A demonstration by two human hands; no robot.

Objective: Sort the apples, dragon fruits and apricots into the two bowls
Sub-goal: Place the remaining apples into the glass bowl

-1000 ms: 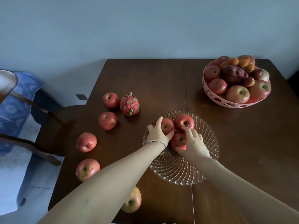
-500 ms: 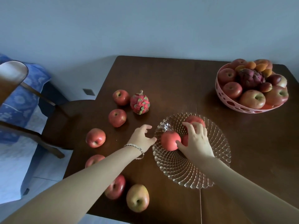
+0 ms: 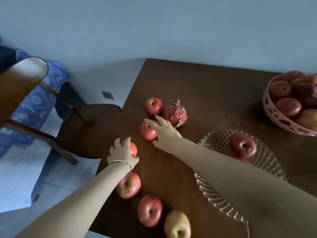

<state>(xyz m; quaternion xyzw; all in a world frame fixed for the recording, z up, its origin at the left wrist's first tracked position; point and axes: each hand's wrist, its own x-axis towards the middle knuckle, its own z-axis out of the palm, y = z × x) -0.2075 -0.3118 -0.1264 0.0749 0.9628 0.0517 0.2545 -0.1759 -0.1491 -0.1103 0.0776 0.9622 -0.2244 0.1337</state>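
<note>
My left hand (image 3: 122,152) is wrapped over a red apple (image 3: 134,148) near the table's left edge. My right hand (image 3: 165,133) lies over a second red apple (image 3: 147,133), fingers across its top and thumb at its near side. Beyond them sit another apple (image 3: 153,106) and a pink-and-green dragon fruit (image 3: 176,114). Three more apples lie close to me: two red (image 3: 129,186) (image 3: 150,210) and a yellowish one (image 3: 177,224). The glass bowl (image 3: 267,163) holds a red apple (image 3: 242,145) and a second one mostly hidden behind my right forearm.
A pink perforated bowl (image 3: 274,115) at the far right holds apples, a dragon fruit and apricots. A dark wooden chair (image 3: 89,127) stands against the table's left edge (image 3: 120,127). A blue patterned cloth (image 3: 39,102) lies further left.
Both hands left the glass bowl and moved left onto two loose apples on the table. The view swung left, so the pink bowl is now cut off at the right.
</note>
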